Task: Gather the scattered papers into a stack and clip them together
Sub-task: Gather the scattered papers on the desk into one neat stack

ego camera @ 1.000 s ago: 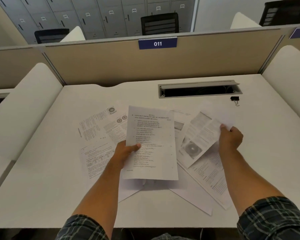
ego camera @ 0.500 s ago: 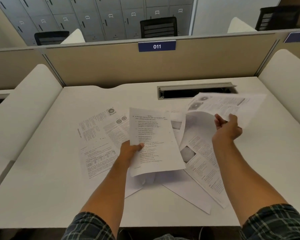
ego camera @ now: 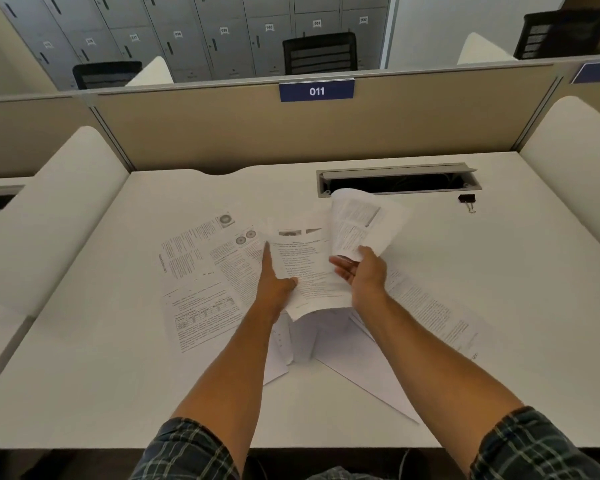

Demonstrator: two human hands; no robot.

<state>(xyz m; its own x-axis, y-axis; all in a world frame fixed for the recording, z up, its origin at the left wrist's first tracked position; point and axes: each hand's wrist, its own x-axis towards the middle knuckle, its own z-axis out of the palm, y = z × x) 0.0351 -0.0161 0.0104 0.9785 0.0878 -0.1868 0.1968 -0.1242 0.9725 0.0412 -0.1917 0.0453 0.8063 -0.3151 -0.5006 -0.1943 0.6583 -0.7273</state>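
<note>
The left hand (ego camera: 277, 284) grips 1 printed sheet (ego camera: 309, 271) by its left edge, thumb on the printed face and fingers behind, and holds it lifted above the worktop (ego camera: 84, 375). The right hand (ego camera: 362, 275) pinches a curled sheet (ego camera: 361, 226) at its lower edge, between the thumb and the palm side; the remaining fingers are spread and relaxed toward the left-hand sheet. The curled sheet stands just right of the left-hand sheet, and their edges appear to overlap.

Step in hand, as judged: merging the 2 held sheets into 1 stack. To do it well:
1. Flatten the curl before laying the sheet down, so it does not spring off.
2. Slide the right-hand sheet onto the face of the left-hand sheet and let the left thumb trap both.
3. Free the right hand only once the left thumb has both sheets.
4. Square the edges by tapping on the worktop after all sheets are collected, not now.

The loose papers (ego camera: 201, 282) lie flat on the worktop: several to the left of the left forearm, more beneath both wrists, and others (ego camera: 426, 306) to the right of the right forearm. All are below the hands and within reach. The exact count cannot be told, since they overlap.

The binder clip (ego camera: 467, 199) rests on the worktop far right, just below the right end of the cable slot (ego camera: 399, 183), well apart from both hands. Clipping is not yet due.
</note>
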